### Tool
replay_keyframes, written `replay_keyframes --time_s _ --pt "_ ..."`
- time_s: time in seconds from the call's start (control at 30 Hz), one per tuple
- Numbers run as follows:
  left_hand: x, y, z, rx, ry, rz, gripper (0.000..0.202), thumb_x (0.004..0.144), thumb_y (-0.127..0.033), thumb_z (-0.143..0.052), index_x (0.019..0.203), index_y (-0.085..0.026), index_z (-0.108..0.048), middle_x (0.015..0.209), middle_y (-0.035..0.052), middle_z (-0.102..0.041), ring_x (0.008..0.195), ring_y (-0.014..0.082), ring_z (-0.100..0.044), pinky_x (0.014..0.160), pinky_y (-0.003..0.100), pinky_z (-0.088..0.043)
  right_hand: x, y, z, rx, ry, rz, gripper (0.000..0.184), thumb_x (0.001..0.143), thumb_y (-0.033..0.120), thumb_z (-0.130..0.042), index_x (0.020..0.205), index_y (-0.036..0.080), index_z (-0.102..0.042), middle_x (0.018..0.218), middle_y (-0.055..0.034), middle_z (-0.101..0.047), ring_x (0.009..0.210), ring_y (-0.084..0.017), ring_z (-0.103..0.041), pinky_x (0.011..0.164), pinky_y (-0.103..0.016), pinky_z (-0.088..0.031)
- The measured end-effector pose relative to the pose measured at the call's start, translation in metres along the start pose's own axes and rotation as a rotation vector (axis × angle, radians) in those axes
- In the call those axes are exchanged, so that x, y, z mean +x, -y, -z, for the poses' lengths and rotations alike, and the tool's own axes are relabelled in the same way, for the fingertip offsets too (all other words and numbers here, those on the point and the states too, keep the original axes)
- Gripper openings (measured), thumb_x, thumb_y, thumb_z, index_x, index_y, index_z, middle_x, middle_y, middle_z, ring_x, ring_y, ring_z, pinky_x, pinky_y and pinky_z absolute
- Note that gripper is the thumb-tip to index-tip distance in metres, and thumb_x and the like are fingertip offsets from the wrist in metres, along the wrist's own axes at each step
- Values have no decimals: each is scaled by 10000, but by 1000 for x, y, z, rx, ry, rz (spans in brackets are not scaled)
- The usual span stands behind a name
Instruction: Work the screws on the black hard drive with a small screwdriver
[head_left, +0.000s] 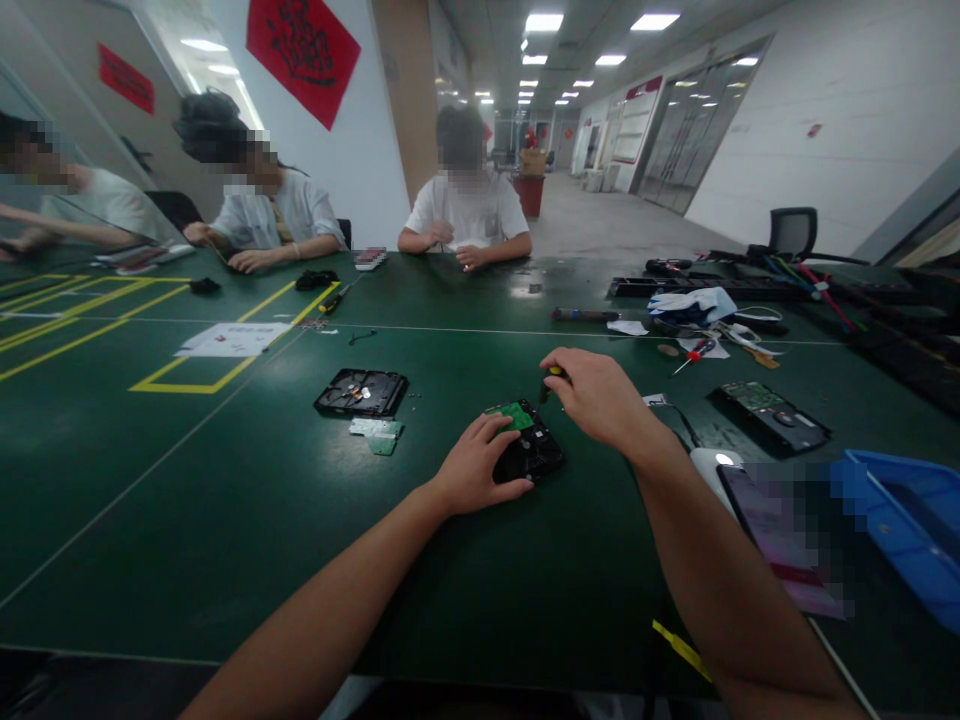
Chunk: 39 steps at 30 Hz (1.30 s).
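A black hard drive (536, 450) with a green circuit board on its upper face lies on the green table in front of me. My left hand (480, 462) holds it down, fingers across the board side and thumb along the near edge. Above its far right corner, my right hand (592, 392) grips a screwdriver (553, 373) with a yellow and black handle, its shaft pointing down toward the drive. Whether the tip touches a screw is too small to tell. To the left are another drive casing (361, 392) and a loose green circuit board (381, 434).
At right lie another hard drive (772, 415), a phone (780, 540) and a blue basket (900, 530). Farther back are a red-handled screwdriver (697, 352), a dark cylindrical tool (585, 315), gloves (694, 305) and cables. Three people sit across the table; papers (232, 340) lie at left.
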<state>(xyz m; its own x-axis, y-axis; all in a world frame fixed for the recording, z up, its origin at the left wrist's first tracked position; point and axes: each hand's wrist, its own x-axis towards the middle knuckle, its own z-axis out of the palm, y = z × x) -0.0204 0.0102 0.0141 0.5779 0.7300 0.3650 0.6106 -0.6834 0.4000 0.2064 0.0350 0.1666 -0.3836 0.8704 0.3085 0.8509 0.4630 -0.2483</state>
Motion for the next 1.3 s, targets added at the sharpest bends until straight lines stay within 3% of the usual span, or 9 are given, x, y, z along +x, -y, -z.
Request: replay_keyframes --time_s 0.3,0.77,1.3 --pt "0 1 -2 12 -8 -14 800 847 -681 -760 1470 -218 -568 1545 166 -526 1492 393 -453 1279 625 -333 -1 4 2 98 -35 26 103 946 195 -672 1032 197 -729 1113 -109 -709 1065 -254 -658 967 -389 -498" --pt "-1 2 -1 26 -2 -14 793 864 -679 -745 1479 -213 -564 1551 163 -520 1498 382 -452 1298 607 -313 -1 -1 2 237 -11 4 211 903 170 -667 1108 210 -698 1159 -95 -721 1054 -243 -681 962 -399 -536" --pt "0 -1 -1 30 -2 -16 796 855 -667 -759 1474 -205 -565 1547 168 -525 1490 384 -455 1284 606 -332 0 -6 -8 326 -69 -3 147 900 188 -633 1035 191 -691 1136 -123 -665 1033 -255 -673 921 -437 -591"
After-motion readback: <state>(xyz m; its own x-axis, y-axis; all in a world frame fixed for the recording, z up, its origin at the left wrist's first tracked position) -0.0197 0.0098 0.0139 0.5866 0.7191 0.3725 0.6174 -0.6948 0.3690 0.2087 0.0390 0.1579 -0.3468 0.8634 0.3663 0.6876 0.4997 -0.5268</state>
